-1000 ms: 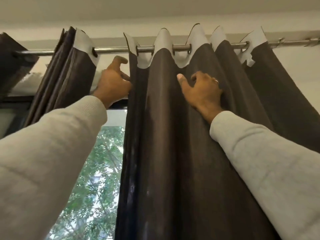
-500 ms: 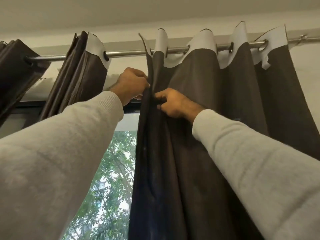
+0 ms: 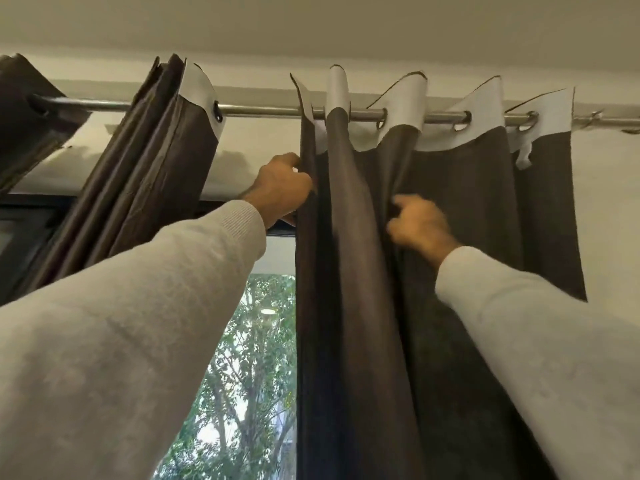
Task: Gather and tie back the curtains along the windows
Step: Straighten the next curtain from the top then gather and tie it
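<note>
A gathered curtain [image 3: 145, 174] hangs bunched at the rod's [image 3: 263, 110] left end. My left hand [image 3: 282, 192] pinches the leading edge of the dark curtain [image 3: 460, 209] spread along the rod's right half; my right hand's [image 3: 420, 226] blurred fingers [image 3: 398, 206] curl into a fold.

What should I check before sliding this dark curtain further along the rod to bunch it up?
1. Left hand grips the leading edge of the dark curtain: ok.
2. Right hand has a fold pinched: cannot tell, it is blurred against the fabric.
3. Eyelets sit on the rod: ok, none has come off where visible.
4. Pleats already gathered: not ok, the panel is mostly spread out to the right.
5. White header lining intact: not ok, a torn strip hangs near the last eyelet.
6. Tie-back within reach: cannot tell, none is in view.
</note>
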`<state>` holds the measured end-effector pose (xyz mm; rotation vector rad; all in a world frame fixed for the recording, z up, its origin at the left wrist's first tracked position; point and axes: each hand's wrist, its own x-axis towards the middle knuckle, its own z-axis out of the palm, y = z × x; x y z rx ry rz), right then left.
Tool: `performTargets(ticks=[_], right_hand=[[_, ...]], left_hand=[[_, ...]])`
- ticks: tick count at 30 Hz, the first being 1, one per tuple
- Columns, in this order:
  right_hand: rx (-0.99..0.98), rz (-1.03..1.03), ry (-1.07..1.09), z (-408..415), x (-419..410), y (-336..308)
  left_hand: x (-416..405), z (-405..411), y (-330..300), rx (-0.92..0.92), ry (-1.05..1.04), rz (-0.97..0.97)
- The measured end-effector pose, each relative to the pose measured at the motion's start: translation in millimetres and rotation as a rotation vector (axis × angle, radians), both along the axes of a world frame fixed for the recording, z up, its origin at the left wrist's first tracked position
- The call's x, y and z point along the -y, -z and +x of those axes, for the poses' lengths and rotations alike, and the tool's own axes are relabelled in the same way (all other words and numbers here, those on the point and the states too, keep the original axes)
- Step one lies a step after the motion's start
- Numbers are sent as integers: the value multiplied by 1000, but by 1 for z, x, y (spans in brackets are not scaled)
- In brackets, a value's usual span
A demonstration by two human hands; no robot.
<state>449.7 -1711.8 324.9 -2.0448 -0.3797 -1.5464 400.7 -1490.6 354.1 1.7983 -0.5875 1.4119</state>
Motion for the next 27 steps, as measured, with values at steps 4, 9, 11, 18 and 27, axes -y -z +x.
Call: performTargets(ticks=[4, 9, 11, 18, 27], right_hand=[[43, -351, -329, -2, -44, -17], [7, -366, -313, -23, 19, -36], [226, -126, -137, -19, 51, -38], [76, 263, 53, 31, 104, -31], [-57, 400, -368, 71, 74, -42]], left_hand=[[10, -1, -1, 15, 139, 47], [29, -2, -5, 48, 165, -30], [33, 1, -12, 64, 121, -59], [32, 2, -15, 170, -283, -107], [23, 10, -7, 381, -325, -3]])
